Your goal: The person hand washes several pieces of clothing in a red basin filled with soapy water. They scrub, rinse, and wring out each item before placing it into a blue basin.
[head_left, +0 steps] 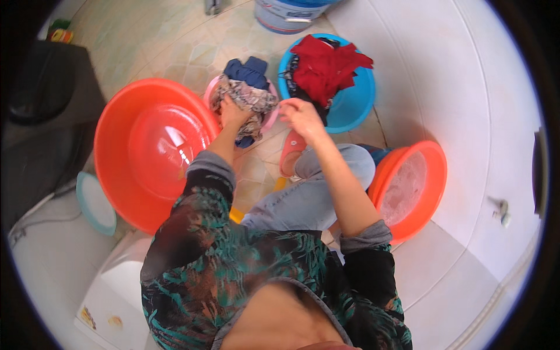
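My left hand is on a crumpled patterned garment, its fingers pressed into the fabric. The garment is heaped in a small pink basin together with dark blue cloth. Just right of that basin, my right hand hovers with bent, parted fingers and nothing seen in them. Behind it stands a blue basin holding a red garment and dark patterned clothing.
A large red basin with a shiny wet bottom stands at left. At right, an orange basin holds foamy water. A labelled bucket stands at the back. A wall tap juts out at far right.
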Tool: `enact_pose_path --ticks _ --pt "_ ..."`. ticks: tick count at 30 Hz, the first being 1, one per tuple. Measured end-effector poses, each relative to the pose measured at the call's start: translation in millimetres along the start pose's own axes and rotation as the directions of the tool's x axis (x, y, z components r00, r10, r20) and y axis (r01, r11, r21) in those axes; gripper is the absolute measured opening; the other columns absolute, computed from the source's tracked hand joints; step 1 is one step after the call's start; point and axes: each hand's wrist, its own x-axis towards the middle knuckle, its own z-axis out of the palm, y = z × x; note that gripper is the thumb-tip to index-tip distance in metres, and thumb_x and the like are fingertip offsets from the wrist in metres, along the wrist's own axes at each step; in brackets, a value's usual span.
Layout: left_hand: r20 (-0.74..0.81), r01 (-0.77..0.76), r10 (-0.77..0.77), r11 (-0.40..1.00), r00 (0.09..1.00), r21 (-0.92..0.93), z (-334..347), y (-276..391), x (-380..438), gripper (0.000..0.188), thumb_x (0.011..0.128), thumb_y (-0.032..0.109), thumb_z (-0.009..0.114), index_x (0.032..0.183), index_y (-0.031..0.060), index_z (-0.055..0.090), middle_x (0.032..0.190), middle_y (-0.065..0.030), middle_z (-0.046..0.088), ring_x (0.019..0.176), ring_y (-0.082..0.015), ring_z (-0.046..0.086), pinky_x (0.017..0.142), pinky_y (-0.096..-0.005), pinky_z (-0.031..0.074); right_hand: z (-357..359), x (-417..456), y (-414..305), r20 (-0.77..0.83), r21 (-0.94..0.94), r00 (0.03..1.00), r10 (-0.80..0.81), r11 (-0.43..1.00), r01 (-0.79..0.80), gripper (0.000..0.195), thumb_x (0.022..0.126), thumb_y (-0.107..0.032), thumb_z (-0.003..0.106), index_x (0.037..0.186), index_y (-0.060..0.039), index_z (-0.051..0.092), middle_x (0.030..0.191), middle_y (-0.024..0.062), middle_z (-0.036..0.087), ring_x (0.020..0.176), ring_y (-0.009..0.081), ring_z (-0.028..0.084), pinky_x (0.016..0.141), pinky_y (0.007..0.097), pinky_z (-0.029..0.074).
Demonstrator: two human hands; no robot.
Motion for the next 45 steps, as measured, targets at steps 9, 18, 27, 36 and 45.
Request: enact_pose_path --ticks 9,18,27,36,45 --pt "0.017 0.001 -0.01 0.904 1.0 0.427 -44 39 -16 0.115 0.056 0.048 0.079 0.142 0.0075 0.014 0.141 -0.0207 0.028 0.123 -0.0367 0.041 0.099 -0.0432 0.038 -53 -13 -35 -0.021 0.06 0.998 -0.063 0.996 0.064 0.027 0.088 -0.019 0.052 0.109 -0.0024 0.059 0.094 0.0069 0.064 0.075 0.0127 0.06 0.063 0.0241 0.047" --pt "-0.008 -0.736 0.736 0.676 0.676 0.019 -3 168 -36 0.079 0.068 0.03 0.075 0.131 0.0001 0.038 0.131 -0.0294 0.039 0.12 -0.043 0.04 0.1 -0.0457 0.036 -168 -6 -3 -0.325 0.366 0.944 0.061 0.928 0.066 0.029 0.09 -0.023 0.052 0.11 -0.0027 0.058 0.099 0.0106 0.064 0.079 0.0177 0.063 0.065 0.0282 0.049" --pt "0.141 -0.353 0.324 0.864 0.935 0.359 98 238 0 0.079 0.062 0.037 0.076 0.129 0.016 0.04 0.143 -0.0261 0.024 0.125 -0.0447 0.035 0.096 -0.0467 0.041 -172 -15 60 -0.333 0.519 0.917 0.221 0.854 -0.017 0.028 0.091 -0.023 0.05 0.109 -0.0028 0.057 0.1 0.0101 0.064 0.082 0.0179 0.063 0.067 0.0298 0.049" --pt "0.199 -0.019 0.382 0.497 0.903 -0.868 -3 289 -8 0.033 0.07 -0.002 0.055 0.103 -0.0002 0.057 0.088 -0.0127 0.064 0.079 -0.0242 0.064 0.07 -0.0341 0.053 -170 -29 48 -0.334 0.518 0.93 0.155 0.854 0.044 0.038 0.089 -0.023 0.053 0.121 -0.0041 0.049 0.116 0.0133 0.056 0.089 0.0201 0.061 0.072 0.0332 0.05" --pt "0.162 0.022 0.773 0.189 0.613 -0.982 -154 404 -104 0.022 0.077 -0.002 0.05 0.098 0.0003 0.058 0.094 -0.0105 0.063 0.084 -0.0229 0.062 0.078 -0.0354 0.052 -199 -62 12 -0.461 -0.07 0.82 -0.34 0.935 0.348 0.097 0.072 -0.019 0.074 0.145 -0.0086 0.01 0.147 0.0202 0.019 0.127 0.029 0.035 0.095 0.0419 0.04"
